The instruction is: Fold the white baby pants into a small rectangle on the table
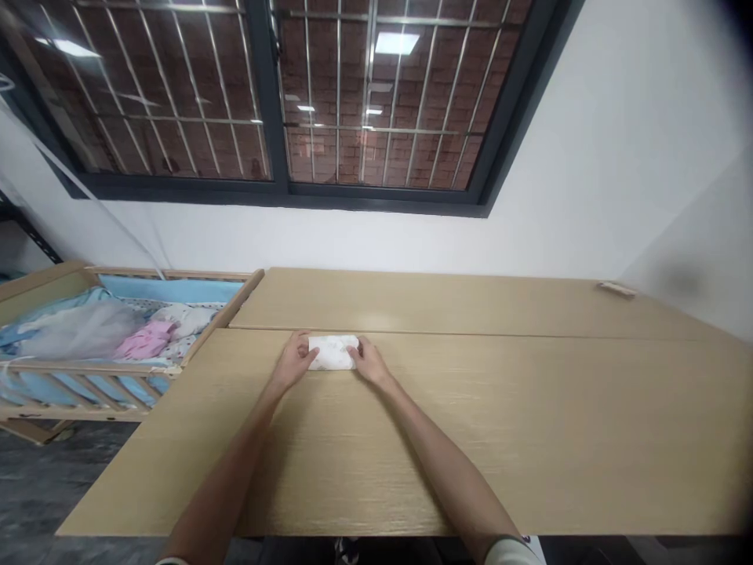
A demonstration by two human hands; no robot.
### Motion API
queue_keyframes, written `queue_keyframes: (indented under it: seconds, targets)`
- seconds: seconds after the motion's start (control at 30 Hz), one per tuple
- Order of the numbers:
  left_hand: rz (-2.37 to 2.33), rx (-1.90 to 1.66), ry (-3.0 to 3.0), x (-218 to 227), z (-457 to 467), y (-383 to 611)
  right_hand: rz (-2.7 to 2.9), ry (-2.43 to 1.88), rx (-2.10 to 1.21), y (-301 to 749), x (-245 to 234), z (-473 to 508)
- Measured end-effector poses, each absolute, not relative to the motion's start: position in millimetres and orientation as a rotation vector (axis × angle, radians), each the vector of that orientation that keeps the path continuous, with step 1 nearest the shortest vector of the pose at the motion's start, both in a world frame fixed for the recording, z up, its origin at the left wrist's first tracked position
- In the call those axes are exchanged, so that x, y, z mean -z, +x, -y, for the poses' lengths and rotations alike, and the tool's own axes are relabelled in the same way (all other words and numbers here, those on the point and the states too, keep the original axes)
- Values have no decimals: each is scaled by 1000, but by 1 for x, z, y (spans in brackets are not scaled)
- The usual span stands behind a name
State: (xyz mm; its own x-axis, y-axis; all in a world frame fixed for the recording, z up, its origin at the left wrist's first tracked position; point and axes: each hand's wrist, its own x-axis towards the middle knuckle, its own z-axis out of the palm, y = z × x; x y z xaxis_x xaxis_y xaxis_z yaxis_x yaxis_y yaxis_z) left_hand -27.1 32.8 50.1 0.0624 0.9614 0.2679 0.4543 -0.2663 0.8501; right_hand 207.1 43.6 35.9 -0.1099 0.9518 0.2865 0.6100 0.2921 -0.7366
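White bundle [332, 352] on the bench [471, 424], its ends pinched by my left grip [292, 362] and right grip [370, 362]; if I pull unevenly, it could crumple or slip loose.

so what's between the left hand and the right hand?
A small white packet, seen in the head view; the left hand has one end, the right hand the other.

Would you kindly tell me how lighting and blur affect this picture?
Head view: bright reflections show in the window, soft shadows lie on the table beside both forearms, the right corners are dark and blurred, and markings on the white item look indistinct.
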Motion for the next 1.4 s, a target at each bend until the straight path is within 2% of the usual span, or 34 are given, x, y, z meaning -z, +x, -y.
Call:
queue_keyframes:
  seconds: [0.2, 0.37, 0.57, 0.7, 0.9, 1.17, 1.4]
  targets:
    - [-1632, -1152, 1798, -29, -42, -15, 1636, -1490, -504, 198, -19, -52]
    - [-1787, -1140, 1894, -28, -36, -13, 1613, -1545, -455, 195, -25, -43]
    - [-1614, -1099, 2276, -30, -22, 11, 2135, -1281, -141, 179, -42, -23]
    - [-1576, -827, 2475, -14, -18, 18, 2400, -1243, -141, 173, -39, -20]
    - [-1788, -596, 2480, 2, -19, -3, 2384, -1396, -158, 190, -35, -21]
    - [-1583, -694, 2590, -14, -20, -20, 2353, -1296, -143, 206, -39, -19]
    - [-1553, -700, 2450, -18, -16, -15, 2357, -1329, -270, 214, -39, -29]
